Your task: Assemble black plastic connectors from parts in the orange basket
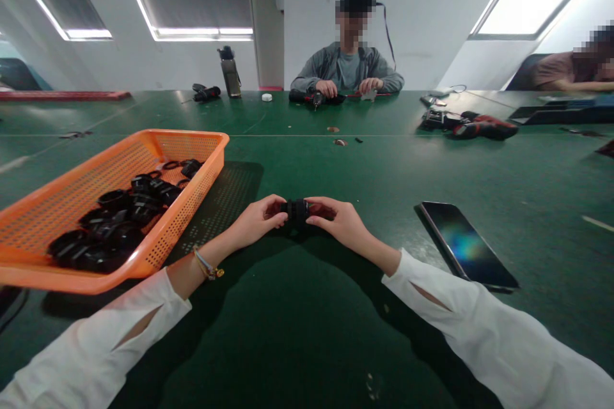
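Between my two hands, just over the green table, is what looks like a small black camera lens [298, 209], lying sideways with ridged rings around it. My left hand [265, 216] pinches its left end between thumb and fingers. At the opposite end, the fingertips and thumb of my right hand [336, 217] close on the lens. Fingers cover both ends of it. To the left, an orange perforated basket [221, 144] holds several similar black lens parts [115, 223], some ring-shaped and some barrel-shaped.
A phone [467, 243] lies right of my right hand. Across the green table [297, 332], a person [348, 67] sits with both hands by a dark power tool [316, 99]. Farther back are a bottle [230, 73], a red-and-black tool [484, 126] and another person at right.
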{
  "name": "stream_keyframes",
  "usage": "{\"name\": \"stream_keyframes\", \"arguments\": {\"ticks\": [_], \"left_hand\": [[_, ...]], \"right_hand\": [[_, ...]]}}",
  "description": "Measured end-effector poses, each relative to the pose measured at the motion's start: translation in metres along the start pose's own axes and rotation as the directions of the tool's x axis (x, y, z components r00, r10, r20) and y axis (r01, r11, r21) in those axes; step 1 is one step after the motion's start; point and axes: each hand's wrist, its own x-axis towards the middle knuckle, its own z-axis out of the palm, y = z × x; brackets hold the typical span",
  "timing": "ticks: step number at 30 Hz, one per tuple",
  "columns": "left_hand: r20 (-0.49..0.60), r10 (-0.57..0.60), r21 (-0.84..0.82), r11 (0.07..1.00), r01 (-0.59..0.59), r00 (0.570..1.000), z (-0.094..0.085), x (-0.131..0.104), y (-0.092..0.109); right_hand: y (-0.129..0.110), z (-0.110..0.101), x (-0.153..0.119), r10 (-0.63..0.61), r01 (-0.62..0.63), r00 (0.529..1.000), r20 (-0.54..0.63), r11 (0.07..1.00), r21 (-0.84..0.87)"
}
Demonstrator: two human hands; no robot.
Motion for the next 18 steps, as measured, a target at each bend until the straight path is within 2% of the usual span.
{"name": "stream_keyframes", "arguments": {"ticks": [13, 18], "left_hand": [[0.002, 0.003, 0.000, 1.000, -0.003, 1.000, -0.0006, -0.0002, -0.0016], [-0.004, 0.006, 0.016, 1.000, -0.005, 1.000, -0.0010, -0.0002, -0.0020]], "right_hand": [[0.0002, -0.0011, -0.0003, 0.033, -0.033, 0.999, 0.032, 0.999, 0.006], [-0.0038, -0.0032, -0.0015, -0.003, 0.004, 1.000, 0.031, 0.999, -0.044]]}}
